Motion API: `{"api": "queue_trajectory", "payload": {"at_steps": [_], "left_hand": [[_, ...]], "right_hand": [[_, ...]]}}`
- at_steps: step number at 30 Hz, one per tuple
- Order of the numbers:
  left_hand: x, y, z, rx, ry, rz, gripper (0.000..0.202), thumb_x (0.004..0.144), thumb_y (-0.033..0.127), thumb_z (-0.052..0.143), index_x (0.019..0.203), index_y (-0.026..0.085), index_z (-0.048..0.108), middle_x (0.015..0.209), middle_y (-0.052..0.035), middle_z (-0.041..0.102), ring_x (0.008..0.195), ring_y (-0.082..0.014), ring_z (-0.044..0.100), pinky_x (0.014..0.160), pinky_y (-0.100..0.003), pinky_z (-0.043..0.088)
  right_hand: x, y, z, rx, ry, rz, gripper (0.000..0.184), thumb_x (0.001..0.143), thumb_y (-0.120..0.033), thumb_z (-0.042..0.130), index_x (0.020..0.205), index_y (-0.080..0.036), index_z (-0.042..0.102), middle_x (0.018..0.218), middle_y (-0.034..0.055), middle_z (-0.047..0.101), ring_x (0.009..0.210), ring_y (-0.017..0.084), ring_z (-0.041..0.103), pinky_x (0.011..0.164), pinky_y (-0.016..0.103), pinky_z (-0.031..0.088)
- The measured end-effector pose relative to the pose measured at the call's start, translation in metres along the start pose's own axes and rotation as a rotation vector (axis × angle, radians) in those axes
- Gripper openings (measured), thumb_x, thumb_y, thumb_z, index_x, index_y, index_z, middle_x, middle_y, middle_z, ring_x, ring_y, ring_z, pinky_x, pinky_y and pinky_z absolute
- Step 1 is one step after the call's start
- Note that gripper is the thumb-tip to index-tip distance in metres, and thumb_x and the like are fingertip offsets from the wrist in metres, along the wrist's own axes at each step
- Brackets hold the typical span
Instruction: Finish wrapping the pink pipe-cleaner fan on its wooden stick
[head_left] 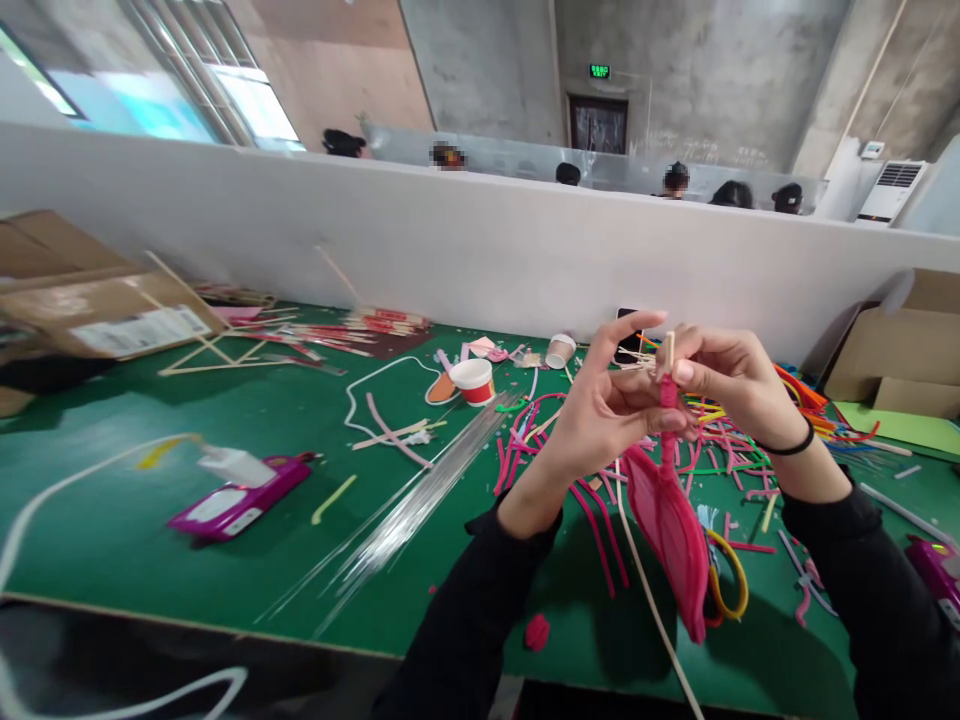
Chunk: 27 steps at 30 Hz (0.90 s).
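Observation:
My left hand [607, 405] and my right hand [731, 385] meet above the green table [135, 520], both pinched round a thin wooden stick [669, 352] wrapped in pink pipe cleaner. Below the fingers hangs a pink leaf-shaped piece [667, 520] made of pipe cleaners, still on the stick. The long pale stick [652, 600] runs down toward the table's near edge. A black band sits on my right wrist. Loose pink, green and orange pipe cleaners [720, 440] lie under both hands.
A magenta glue gun [240, 498] with a white cord lies at left. A bundle of thin wires [420, 500], a red-and-white cup [474, 380], a paper cup [559, 350], yellow-handled scissors [727, 580], cardboard boxes [90, 290] and a white partition [465, 240] with people behind it.

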<state>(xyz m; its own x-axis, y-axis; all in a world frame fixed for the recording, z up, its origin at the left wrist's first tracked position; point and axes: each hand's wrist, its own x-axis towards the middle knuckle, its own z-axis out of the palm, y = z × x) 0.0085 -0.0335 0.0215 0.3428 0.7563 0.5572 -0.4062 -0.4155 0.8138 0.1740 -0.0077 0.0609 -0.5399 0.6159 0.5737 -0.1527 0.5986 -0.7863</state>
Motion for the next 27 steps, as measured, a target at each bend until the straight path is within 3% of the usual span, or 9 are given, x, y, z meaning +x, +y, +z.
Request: {"api": "queue_trajectory", "payload": {"at_steps": [8,12,15,20,24,27], "left_hand": [[0.001,-0.005,-0.009,-0.057,-0.111,-0.013,0.078,0.078,0.03,0.085,0.139,0.034,0.036,0.073,0.004,0.075,0.06,-0.0207,0.076,0.057,-0.028,0.063],[0.002,-0.009,-0.013,-0.056,-0.112,-0.023,0.096,0.077,0.03,0.086,0.149,0.04,0.022,0.073,0.0057,0.075,0.057,-0.0202,0.075,0.058,-0.029,0.064],[0.003,-0.01,-0.014,-0.022,-0.095,-0.026,0.104,0.079,0.03,0.083,0.153,0.042,0.011,0.081,0.0045,0.076,0.058,-0.0185,0.075,0.059,-0.03,0.064],[0.004,-0.005,-0.013,0.064,0.089,0.061,0.1,0.076,0.036,0.086,0.152,0.041,0.021,0.106,-0.0007,0.076,0.065,-0.0135,0.074,0.067,-0.027,0.064],[0.001,0.003,-0.01,0.085,0.307,0.105,0.085,0.072,0.034,0.089,0.142,0.033,0.041,0.091,0.003,0.076,0.068,-0.0131,0.074,0.068,-0.024,0.063],[0.001,0.009,-0.009,0.019,0.455,0.094,0.074,0.07,0.025,0.09,0.133,0.029,0.05,0.082,0.0058,0.075,0.071,-0.0133,0.073,0.073,-0.025,0.063]], "right_hand": [[-0.004,0.008,0.008,0.121,0.03,-0.032,0.019,0.088,-0.036,0.073,0.078,-0.021,0.069,0.077,-0.0011,0.064,0.063,0.01,0.061,0.06,0.027,0.052],[-0.005,0.016,0.011,0.207,0.031,-0.001,0.018,0.088,-0.038,0.073,0.082,-0.021,0.069,0.079,-0.0026,0.065,0.052,0.007,0.055,0.052,0.025,0.048],[-0.005,0.019,0.009,0.182,0.107,0.012,0.022,0.085,-0.041,0.075,0.08,-0.021,0.068,0.075,-0.0034,0.063,0.057,0.008,0.054,0.054,0.024,0.046],[-0.004,0.015,0.004,-0.054,0.231,-0.078,0.027,0.083,-0.048,0.076,0.077,-0.022,0.069,0.076,-0.0014,0.065,0.071,0.013,0.059,0.066,0.03,0.047],[0.0,0.007,0.012,-0.424,0.256,-0.29,0.026,0.089,-0.048,0.07,0.077,-0.025,0.071,0.082,-0.0003,0.072,0.086,0.017,0.065,0.091,0.041,0.045],[0.007,0.005,0.02,-0.532,0.274,-0.363,0.023,0.092,-0.043,0.068,0.078,-0.024,0.072,0.092,0.0,0.076,0.092,0.018,0.067,0.097,0.042,0.043]]}}
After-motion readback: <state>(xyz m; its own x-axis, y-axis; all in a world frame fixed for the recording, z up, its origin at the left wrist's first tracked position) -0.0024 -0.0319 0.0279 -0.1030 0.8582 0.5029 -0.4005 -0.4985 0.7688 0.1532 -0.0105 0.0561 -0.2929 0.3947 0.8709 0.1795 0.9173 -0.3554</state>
